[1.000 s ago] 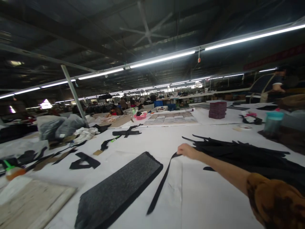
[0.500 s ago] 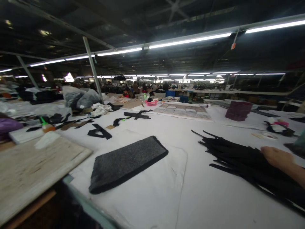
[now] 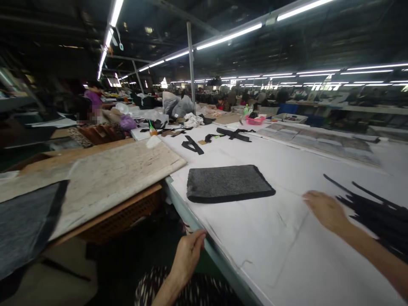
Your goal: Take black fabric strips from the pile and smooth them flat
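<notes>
My left hand is by the near edge of the white-covered table, its fingers curled in and nothing seen sticking out of them. Over the tabletop my right hand reaches leftward, fingers stretched out and holding nothing visible. To its right lies a bundle of black fabric strips, apart from the fingers. A stack of dark grey fabric pieces with black edges rests on the table between and beyond my hands.
A lower worn board stands to the left, with a grey black-edged fabric piece at its near end. Farther back are black scraps, a pink basket and a glue bottle. A person in purple is at far left.
The view has swung left. My right hand has come off the black strips and moved left of them. My left hand and the grey piece on the board have come into view.
</notes>
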A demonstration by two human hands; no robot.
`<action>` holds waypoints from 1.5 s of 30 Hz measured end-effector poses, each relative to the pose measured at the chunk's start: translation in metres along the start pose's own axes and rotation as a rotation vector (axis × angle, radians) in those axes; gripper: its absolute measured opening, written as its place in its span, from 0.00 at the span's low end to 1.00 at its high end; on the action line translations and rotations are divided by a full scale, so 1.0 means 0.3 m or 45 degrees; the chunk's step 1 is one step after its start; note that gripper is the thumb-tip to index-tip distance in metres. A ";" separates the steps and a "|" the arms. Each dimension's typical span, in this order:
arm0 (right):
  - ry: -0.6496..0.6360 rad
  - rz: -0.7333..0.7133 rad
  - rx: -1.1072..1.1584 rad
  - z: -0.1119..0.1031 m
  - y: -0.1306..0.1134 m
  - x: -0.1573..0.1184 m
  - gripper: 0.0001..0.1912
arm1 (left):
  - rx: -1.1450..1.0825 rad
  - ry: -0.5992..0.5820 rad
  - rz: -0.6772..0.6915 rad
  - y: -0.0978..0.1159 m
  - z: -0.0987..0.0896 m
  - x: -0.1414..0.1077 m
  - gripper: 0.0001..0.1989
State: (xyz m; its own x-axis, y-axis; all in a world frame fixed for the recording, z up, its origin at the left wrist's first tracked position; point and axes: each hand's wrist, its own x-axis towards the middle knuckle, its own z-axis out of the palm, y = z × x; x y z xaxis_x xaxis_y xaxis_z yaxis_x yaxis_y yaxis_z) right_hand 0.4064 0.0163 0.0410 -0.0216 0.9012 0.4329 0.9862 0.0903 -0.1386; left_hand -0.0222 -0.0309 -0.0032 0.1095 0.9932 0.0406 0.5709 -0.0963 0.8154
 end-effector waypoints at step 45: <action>-0.545 -0.395 -0.036 0.285 -0.856 0.210 0.12 | 0.834 0.081 0.768 0.032 0.065 0.216 0.12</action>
State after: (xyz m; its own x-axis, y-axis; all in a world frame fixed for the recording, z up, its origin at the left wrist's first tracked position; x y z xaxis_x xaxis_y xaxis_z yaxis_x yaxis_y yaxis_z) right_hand 0.1379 0.0861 0.0278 -0.3725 0.9269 0.0463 0.9267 0.3742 -0.0348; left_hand 0.0065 0.0314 -0.0040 0.5072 0.7612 0.4041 0.7835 -0.6026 0.1517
